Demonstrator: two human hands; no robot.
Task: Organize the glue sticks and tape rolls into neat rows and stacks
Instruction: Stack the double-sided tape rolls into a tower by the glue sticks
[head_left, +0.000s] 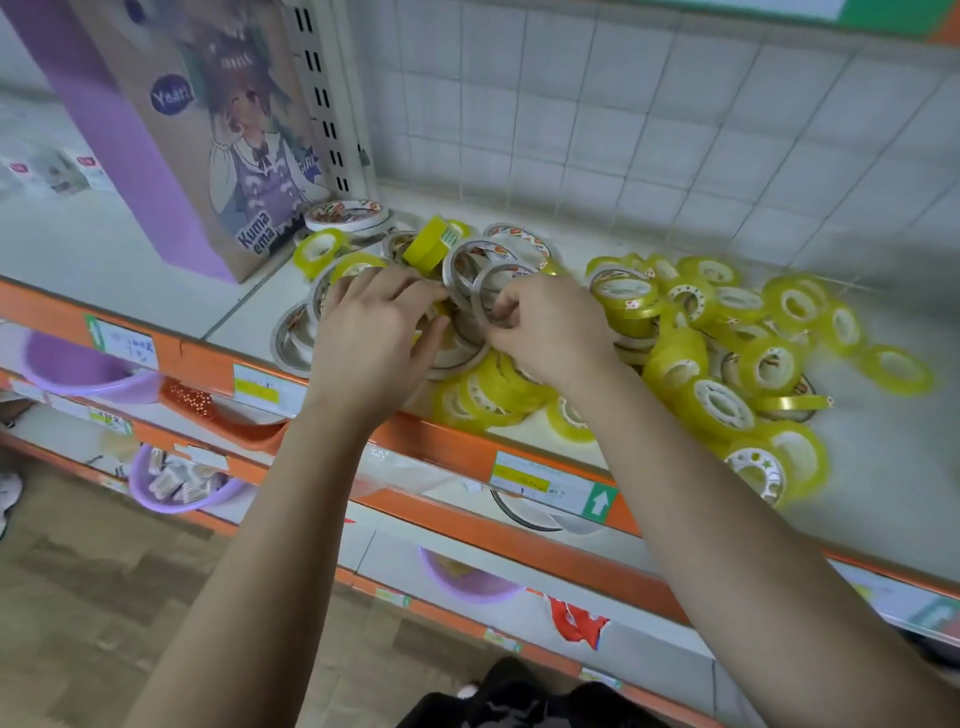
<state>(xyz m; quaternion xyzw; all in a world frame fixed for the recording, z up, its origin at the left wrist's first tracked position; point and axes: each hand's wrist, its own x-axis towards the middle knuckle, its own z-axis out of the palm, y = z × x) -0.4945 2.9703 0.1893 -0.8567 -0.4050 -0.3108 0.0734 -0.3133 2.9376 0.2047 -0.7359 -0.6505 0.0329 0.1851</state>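
A loose heap of tape rolls covers the white shelf (883, 509). Thin white double-sided rolls (345, 214) lie toward the left and back, and yellow clear tape rolls (769, 364) spread to the right. My left hand (374, 332) rests over the white rolls in the middle, fingers curled down onto them. My right hand (545, 322) pinches a thin white tape ring (498, 283) that stands on edge next to another upright ring. A yellow-green roll (428, 244) sits tilted just behind them. No glue sticks show.
A purple gift bag (197, 130) with a cartoon figure stands at the shelf's left. A wire grid back panel (623, 130) closes the rear. The orange shelf edge (452, 447) carries price labels. Lower shelves hold purple baskets (176, 483).
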